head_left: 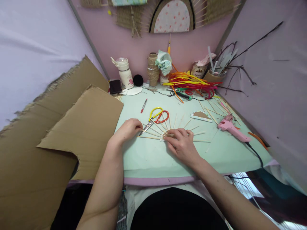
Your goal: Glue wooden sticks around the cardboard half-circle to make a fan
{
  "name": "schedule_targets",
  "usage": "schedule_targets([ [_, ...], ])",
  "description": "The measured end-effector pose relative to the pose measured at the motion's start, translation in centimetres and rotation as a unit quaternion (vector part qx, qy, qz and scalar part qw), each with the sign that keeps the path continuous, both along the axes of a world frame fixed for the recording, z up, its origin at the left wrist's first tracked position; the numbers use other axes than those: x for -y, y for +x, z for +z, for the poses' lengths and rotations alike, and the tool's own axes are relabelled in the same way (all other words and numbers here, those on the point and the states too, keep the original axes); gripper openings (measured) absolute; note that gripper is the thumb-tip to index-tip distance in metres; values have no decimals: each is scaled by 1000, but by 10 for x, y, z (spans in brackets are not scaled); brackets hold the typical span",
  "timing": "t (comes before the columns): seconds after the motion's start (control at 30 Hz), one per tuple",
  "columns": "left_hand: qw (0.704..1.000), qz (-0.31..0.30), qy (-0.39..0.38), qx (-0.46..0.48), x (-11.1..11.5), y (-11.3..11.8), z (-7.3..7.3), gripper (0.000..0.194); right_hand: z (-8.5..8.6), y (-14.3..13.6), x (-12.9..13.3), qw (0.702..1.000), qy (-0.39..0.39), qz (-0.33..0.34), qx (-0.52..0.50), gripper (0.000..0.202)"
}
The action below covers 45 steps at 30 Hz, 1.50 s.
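Observation:
Thin wooden sticks [154, 128] fan out in a half circle from a small piece of cardboard [168, 135] lying on the table. My left hand [129, 129] is closed at the outer tips of the left-hand sticks, its fingertips pinched on one of them. Over the cardboard piece rests my right hand [182, 143], fingers curled and pressed to it where the sticks meet, hiding much of it. Scissors [159, 116] with one yellow and one red handle lie under the left sticks, blades pointing toward my left hand.
Large cardboard sheets [83, 124] cover the left side. A pink glue gun [233, 129] lies at the right, near loose sticks [222, 107] and a cardboard scrap [200, 116]. A red marker [144, 105], white bottle [124, 73], twine spool [153, 70] and coloured pipe cleaners [192, 81] stand or lie behind.

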<state>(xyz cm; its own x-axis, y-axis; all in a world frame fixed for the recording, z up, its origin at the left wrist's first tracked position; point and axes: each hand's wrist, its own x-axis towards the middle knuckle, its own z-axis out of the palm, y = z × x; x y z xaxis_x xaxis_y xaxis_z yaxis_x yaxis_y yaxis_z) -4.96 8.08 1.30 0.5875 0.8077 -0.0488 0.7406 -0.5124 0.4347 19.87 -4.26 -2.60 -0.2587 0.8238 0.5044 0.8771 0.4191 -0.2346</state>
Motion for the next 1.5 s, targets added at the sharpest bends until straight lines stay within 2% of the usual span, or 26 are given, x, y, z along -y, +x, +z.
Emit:
schedule_targets([
  [0.6, 1000, 2, -6, -1, -1, 0, 0, 21, -1, 0, 0, 1000, -4, -3, -7, 17],
  [0.93, 999, 23, 20, 16, 1, -1, 4, 20, 2, 0, 3, 995, 45, -13, -84, 20],
  [1.03, 997, 50, 49, 37, 1, 0, 4, 21, 2, 0, 4, 993, 64, -17, -101, 16],
  [1.23, 981, 147, 87, 90, -2, 1, 4, 18, 2, 3, 5, 984, 102, -13, -144, 7],
  [1.4, 967, 208, 80, 122, -5, 2, 1, 12, 4, 6, 8, 983, 96, -2, -159, 28],
  [1.5, 956, 249, 80, 132, -6, 3, 0, 23, 6, 7, 10, 982, 85, 7, -170, 30],
])
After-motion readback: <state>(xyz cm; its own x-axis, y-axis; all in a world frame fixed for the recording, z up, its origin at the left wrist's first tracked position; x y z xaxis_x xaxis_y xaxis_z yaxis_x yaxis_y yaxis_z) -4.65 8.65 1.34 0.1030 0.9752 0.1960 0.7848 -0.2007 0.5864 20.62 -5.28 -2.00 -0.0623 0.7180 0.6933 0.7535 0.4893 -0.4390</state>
